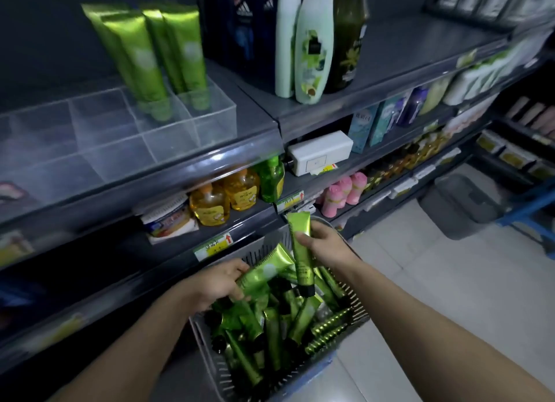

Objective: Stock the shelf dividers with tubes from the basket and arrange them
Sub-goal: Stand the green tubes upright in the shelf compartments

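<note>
Over the basket (pixel 357 307): left grip (pixel 216 284) curled round a wide tube (pixel 264 274), right grip (pixel 324 245) pinching a slim tube (pixel 301 263), cap down.

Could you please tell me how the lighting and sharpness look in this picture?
Head view: dim overall, lower-left shelves nearly black; wide-angle distortion bows the shelf edges; side margins blurred; the left hand, right hand and green tubes in the basket are fairly sharp.

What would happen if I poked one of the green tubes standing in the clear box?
Probably it would tip easily: the green tubes stand tall on small caps, already leaning, and the clear box walls only reach their bottoms. The shiny skin looks slippery, and likely bends when squeezed.
</note>
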Action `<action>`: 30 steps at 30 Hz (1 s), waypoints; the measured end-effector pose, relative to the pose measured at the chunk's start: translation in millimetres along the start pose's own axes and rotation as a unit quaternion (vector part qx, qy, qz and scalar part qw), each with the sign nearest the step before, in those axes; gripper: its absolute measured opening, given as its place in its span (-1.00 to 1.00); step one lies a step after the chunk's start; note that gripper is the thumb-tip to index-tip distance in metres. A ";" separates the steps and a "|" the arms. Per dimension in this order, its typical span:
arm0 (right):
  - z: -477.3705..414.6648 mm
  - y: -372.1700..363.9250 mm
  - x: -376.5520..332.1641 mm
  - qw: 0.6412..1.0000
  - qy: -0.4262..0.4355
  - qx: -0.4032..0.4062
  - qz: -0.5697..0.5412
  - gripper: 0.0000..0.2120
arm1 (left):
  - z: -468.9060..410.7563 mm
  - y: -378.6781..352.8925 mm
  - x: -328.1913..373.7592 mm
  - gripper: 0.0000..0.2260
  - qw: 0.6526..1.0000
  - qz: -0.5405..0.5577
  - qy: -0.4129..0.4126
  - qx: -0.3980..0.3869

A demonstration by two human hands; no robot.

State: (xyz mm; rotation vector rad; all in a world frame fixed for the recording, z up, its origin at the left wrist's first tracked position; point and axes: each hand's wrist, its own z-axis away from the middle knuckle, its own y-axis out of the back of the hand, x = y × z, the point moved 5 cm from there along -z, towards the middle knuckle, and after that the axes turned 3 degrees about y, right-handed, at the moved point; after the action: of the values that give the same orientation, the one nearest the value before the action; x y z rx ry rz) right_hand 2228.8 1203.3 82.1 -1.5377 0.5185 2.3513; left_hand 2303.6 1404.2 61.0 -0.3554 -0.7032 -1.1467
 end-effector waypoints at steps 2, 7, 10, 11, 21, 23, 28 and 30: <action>8.5 -12.6 -19.4 0.999 0.031 -0.031 -0.004 -0.93 | 19.2 -1.8 8.6 -0.60 0.999 0.014 -0.049 0.014; 31.5 -40.6 -72.5 0.991 0.101 -0.082 0.012 -0.87 | 64.8 5.4 31.9 -0.81 0.977 0.102 -0.158 0.102; 42.5 -50.8 -102.4 0.984 0.145 -0.101 0.014 -0.88 | 94.3 18.7 49.8 -0.78 0.944 0.169 -0.247 0.141; 45.6 -53.6 -111.6 0.981 0.164 -0.102 0.020 -0.88 | 105.4 24.5 55.3 -0.72 0.931 0.184 -0.272 0.156; 72.0 -91.5 -205.8 0.943 0.311 -0.110 0.043 -0.80 | 204.1 87.2 106.3 -0.88 0.841 0.185 -0.402 0.312; 77.9 -100.6 -228.3 0.936 0.335 -0.101 0.046 -0.77 | 221.3 106.3 117.4 -0.86 0.807 0.168 -0.436 0.361; 85.5 -120.9 -284.1 0.910 0.405 -0.085 0.038 -0.86 | 262.2 154.4 150.8 -0.83 0.758 0.096 -0.479 0.431; 86.4 -127.2 -304.3 0.903 0.422 -0.074 0.025 -0.86 | 272.6 173.7 162.4 -0.76 0.741 0.078 -0.491 0.451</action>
State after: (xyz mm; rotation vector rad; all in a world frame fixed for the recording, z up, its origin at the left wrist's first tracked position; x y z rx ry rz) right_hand 2331.3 1343.5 375.6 -2.6237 0.5544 1.6652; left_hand 2412.2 1519.0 386.4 -0.1427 -2.0160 -0.2522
